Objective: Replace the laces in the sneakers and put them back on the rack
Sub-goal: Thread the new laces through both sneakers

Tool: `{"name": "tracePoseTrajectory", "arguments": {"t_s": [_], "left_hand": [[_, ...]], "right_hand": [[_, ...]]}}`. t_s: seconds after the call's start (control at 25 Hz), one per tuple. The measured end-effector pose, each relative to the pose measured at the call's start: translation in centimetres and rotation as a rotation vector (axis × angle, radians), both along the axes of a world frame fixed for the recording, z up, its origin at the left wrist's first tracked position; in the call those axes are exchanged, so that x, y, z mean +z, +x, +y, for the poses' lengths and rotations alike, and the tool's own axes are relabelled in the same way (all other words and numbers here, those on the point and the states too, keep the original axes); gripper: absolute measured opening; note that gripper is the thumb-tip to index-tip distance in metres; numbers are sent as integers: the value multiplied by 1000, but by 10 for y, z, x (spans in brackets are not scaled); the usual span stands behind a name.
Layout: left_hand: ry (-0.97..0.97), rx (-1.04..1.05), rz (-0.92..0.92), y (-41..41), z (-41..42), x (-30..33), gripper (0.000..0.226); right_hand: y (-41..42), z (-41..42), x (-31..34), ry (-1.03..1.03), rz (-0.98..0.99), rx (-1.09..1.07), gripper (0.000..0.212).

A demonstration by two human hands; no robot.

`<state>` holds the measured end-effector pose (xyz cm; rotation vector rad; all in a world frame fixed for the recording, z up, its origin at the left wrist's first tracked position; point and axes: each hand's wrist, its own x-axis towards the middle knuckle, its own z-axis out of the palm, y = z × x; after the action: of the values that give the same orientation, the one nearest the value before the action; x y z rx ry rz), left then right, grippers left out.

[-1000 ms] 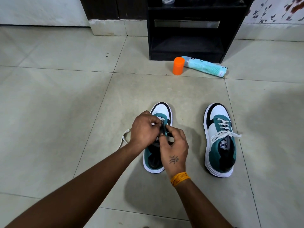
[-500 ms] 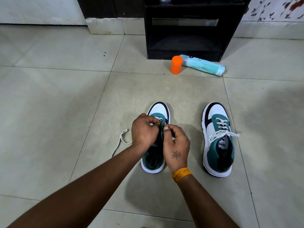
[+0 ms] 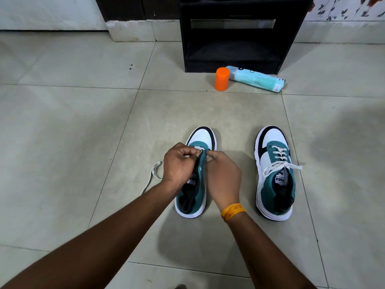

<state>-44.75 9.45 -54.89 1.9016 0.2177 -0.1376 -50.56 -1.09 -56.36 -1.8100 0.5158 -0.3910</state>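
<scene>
Head view shows your two hands meeting over the left sneaker (image 3: 194,180), which stands on the tiled floor (image 3: 68,132) at centre frame with its toe toward 12 o'clock. Your left hand (image 3: 180,163) has its fingers curled, pinching the white lace (image 3: 153,173) at the upper eyelets. Your right hand (image 3: 224,176) is also curled, its fingertips pinching at the teal eyelet flap just beside the left hand; the two hands nearly touch. Whether the right fingers hold lace or only the flap cannot be told. A loose run of the lace trails on the floor toward 9 o'clock of the shoe. An orange band (image 3: 233,211) circles your right wrist.

At 3 o'clock, well apart, the right sneaker (image 3: 275,174) stands fully laced and tied in a bow. At 12 o'clock stands the black rack (image 3: 233,34). In front of it an orange cap (image 3: 222,79) stands upright, touching a light-blue can (image 3: 257,81) lying on its side.
</scene>
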Motion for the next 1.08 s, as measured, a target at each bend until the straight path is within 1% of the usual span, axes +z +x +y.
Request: {"name": "tracePoseTrajectory", "arguments": {"t_s": [0.16,0.24,0.36,0.56,0.64,0.8,0.92,1.08], "left_hand": [[-73,-1,57,2,-3,6,22],[-41,-66,47,5,-2,7,30],[19,-144,20,7,2,6,32],[-70,-157,22,6,6,0,21],[-18,-125,6,7,4,-1,17],[166,-41,-65,6,-5,-4,8],[207,-56,-82,5,-5,-4,3],[216,-61,-97,2,-4,-1,6]], "right_hand": [[8,-3,-1,-35,32,27,18],[8,-4,-3,-18,33,20,17],[4,-3,-6,13,20,5,20],[2,-1,-3,61,-9,-15,20],[2,-1,-2,70,-11,-6,21],[5,-5,-1,68,19,30,19],[9,-10,1,75,25,64,14],[20,-13,3,93,68,81,10]]}}
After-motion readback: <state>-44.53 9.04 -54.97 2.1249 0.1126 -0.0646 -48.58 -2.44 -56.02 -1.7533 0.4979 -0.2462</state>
